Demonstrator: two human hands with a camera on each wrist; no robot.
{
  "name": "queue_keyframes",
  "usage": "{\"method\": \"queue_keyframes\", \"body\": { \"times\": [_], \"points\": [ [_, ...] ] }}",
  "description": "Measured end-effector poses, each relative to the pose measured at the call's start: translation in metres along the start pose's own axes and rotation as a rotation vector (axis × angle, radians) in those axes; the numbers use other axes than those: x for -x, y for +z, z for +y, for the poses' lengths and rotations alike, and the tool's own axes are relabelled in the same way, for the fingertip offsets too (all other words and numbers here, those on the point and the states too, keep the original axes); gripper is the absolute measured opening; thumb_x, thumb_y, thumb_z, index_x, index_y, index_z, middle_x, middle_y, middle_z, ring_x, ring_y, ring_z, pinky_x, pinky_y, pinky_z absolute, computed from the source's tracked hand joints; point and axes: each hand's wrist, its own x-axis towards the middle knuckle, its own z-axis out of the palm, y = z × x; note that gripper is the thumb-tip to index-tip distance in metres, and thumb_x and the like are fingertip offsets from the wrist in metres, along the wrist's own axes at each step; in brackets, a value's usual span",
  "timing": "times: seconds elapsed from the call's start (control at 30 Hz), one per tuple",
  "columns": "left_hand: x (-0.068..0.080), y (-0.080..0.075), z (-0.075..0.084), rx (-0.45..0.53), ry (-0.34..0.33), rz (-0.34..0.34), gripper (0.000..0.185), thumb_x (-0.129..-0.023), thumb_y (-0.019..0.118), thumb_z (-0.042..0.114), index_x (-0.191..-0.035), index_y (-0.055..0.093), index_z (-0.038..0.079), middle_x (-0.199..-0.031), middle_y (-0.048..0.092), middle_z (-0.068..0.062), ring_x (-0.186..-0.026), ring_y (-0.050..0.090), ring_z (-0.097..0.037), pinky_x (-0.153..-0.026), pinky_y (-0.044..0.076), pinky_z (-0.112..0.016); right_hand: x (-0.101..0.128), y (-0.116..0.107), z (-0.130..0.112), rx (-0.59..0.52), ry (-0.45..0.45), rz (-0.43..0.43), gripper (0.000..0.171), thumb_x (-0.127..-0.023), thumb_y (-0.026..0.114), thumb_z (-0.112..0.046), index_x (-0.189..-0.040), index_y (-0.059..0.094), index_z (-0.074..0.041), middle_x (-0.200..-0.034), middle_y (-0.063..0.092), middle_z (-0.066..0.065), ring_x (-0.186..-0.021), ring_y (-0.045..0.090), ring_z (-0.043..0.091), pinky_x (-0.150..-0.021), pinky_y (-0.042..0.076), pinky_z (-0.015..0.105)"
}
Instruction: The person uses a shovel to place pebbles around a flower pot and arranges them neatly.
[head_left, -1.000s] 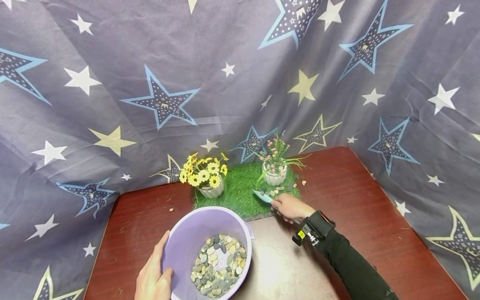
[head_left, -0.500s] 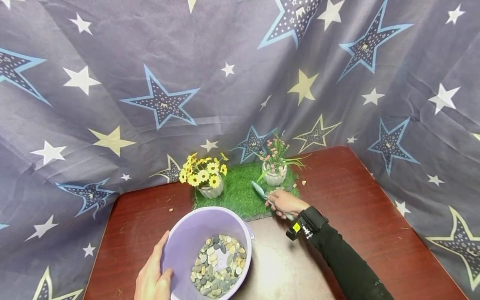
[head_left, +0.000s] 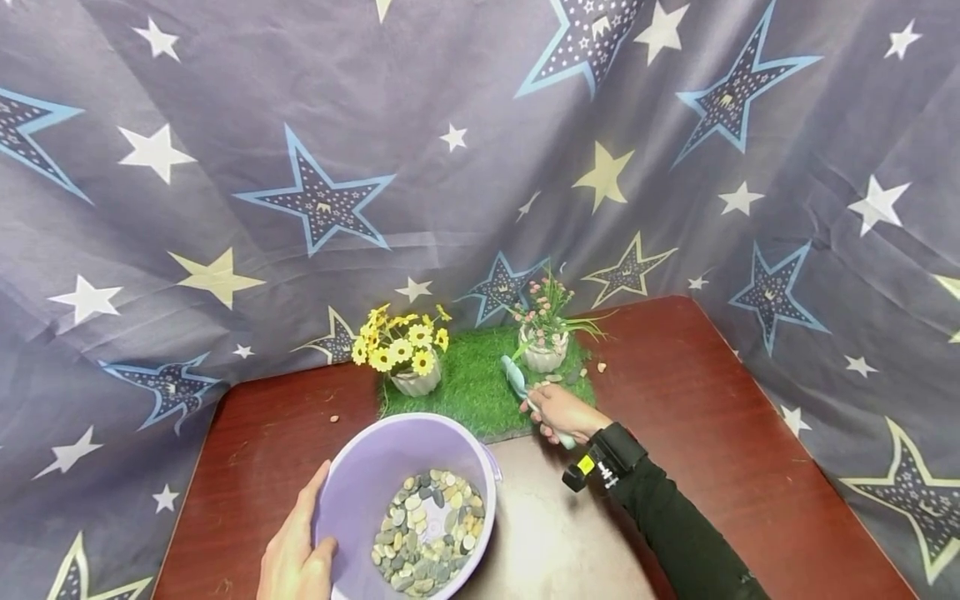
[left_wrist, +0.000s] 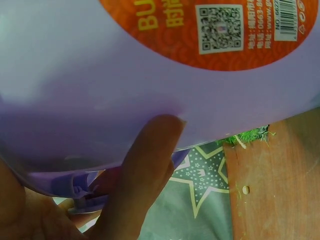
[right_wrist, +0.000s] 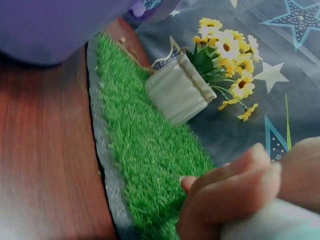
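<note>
On the reddish-brown tabletop [head_left: 731,417], a round, smooth-walled lilac bucket [head_left: 356,504] holding rounded grey and tan pebbles [head_left: 427,571] is gripped at its left side by the left hand [head_left: 295,546]. Over the tufted artificial-grass mat [head_left: 471,367] — where a pale ribbed pot of yellow daisies [head_left: 416,383] and a whitish pot of pink flowers [head_left: 545,357] are set — a pale-blue trowel [head_left: 514,378] is held by its handle, the right hand's [head_left: 561,410] fingers being curled closely round it; whether the grass is touched by its blade cannot be told.

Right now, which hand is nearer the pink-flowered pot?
Right. The right hand grips a scoop in front of the pot; the left hand holds the bucket, farther off, leftward.
</note>
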Motion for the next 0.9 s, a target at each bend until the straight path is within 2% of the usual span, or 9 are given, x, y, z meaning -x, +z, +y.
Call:
{"method": "queue_keyframes", "body": {
  "times": [0.27,0.53,0.7,0.8,0.9],
  "points": [
    [0.001,0.000,0.003,0.018,0.040,0.034,0.092,-0.080,0.060,-0.002,-0.162,0.035,0.031,-0.154,0.054,-0.012,-0.119,0.062,-0.033,-0.091,0.044,-0.043,0.013,-0.010,-0.005,-0.069,-0.013,-0.038,0.051,-0.114,0.025,-0.027,-0.131,0.048,0.014,-0.072,0.043,-0.004,-0.049,0.042,0.006,-0.042,0.039,0.021],
    [0.002,0.001,0.002,0.020,0.051,0.061,0.092,-0.079,0.060,-0.002,-0.162,0.037,0.032,-0.153,0.055,-0.011,-0.117,0.063,-0.032,-0.087,0.042,-0.036,0.034,-0.030,-0.013,-0.033,-0.051,-0.044,0.047,-0.113,0.028,-0.027,-0.128,0.050,0.011,-0.072,0.044,-0.004,-0.048,0.042,0.006,-0.042,0.039,0.022],
    [0.002,0.004,0.002,0.018,0.066,0.082,0.092,-0.077,0.062,-0.002,-0.160,0.040,0.030,-0.151,0.058,-0.011,-0.112,0.064,-0.030,-0.084,0.044,-0.039,0.062,-0.049,-0.020,0.042,-0.097,-0.033,0.042,-0.113,0.031,-0.027,-0.125,0.053,0.007,-0.074,0.045,0.000,-0.047,0.043,0.008,-0.042,0.040,0.025],
    [0.002,0.004,0.001,0.016,0.060,0.100,0.092,-0.076,0.063,-0.003,-0.159,0.042,0.031,-0.147,0.060,-0.012,-0.108,0.064,-0.031,-0.083,0.046,-0.043,0.083,-0.058,-0.031,0.151,-0.143,-0.030,0.039,-0.113,0.033,-0.026,-0.122,0.056,0.005,-0.075,0.048,0.003,-0.047,0.045,0.010,-0.041,0.042,0.027],
    [0.003,0.004,0.000,0.014,0.043,0.119,0.093,-0.074,0.064,-0.003,-0.158,0.044,0.033,-0.144,0.063,-0.012,-0.104,0.065,-0.029,-0.081,0.046,-0.038,0.105,-0.056,-0.044,0.321,-0.196,-0.031,0.035,-0.113,0.037,-0.027,-0.117,0.061,-0.002,-0.074,0.050,0.004,-0.046,0.046,0.012,-0.039,0.043,0.030]
  ]
}}
